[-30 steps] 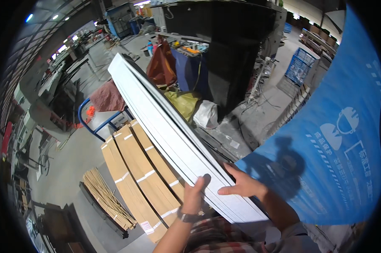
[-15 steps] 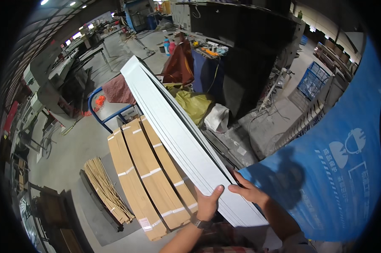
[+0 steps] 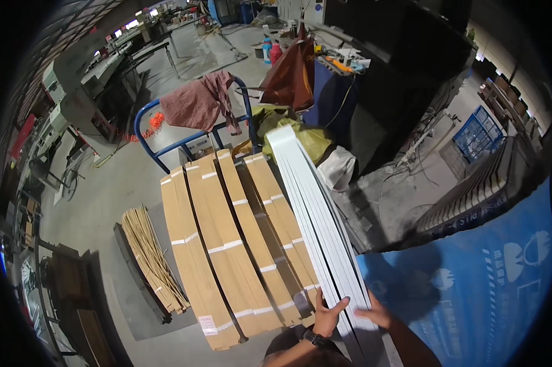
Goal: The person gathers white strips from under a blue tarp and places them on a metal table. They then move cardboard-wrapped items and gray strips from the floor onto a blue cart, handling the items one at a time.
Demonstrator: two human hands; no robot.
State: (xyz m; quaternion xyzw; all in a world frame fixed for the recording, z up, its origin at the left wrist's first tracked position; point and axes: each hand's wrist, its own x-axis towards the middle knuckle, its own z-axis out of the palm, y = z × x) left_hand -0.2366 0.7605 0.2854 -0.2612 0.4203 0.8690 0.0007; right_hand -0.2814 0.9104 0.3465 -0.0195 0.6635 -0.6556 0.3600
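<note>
A long bundle of white strips (image 3: 317, 220) is in both my hands, its far end beside a yellow-green cloth (image 3: 312, 131). The strips fan slightly, with dark gaps between them near my hands. My left hand (image 3: 328, 319) grips the bundle's left side, thumb on top. Opposite it, my right hand (image 3: 377, 313) grips the right side. To the left lie long brown cardboard packs (image 3: 218, 244) bound with white bands, side by side; the rightmost is partly hidden by the white strips.
A blue tubular cart handle (image 3: 143, 131), draped with a red checked cloth (image 3: 193, 104), stands behind the packs. Thin wooden sticks (image 3: 150, 251) lie bundled on a grey mat at left. Blue sheeting (image 3: 471, 275) spreads at right. A blue crate (image 3: 478, 133) stands farther back.
The white bundle has swung right and its far end has dropped, uncovering more cardboard packs and the cart handle. Both hands have moved lower and right, still holding it. The view has shifted.
</note>
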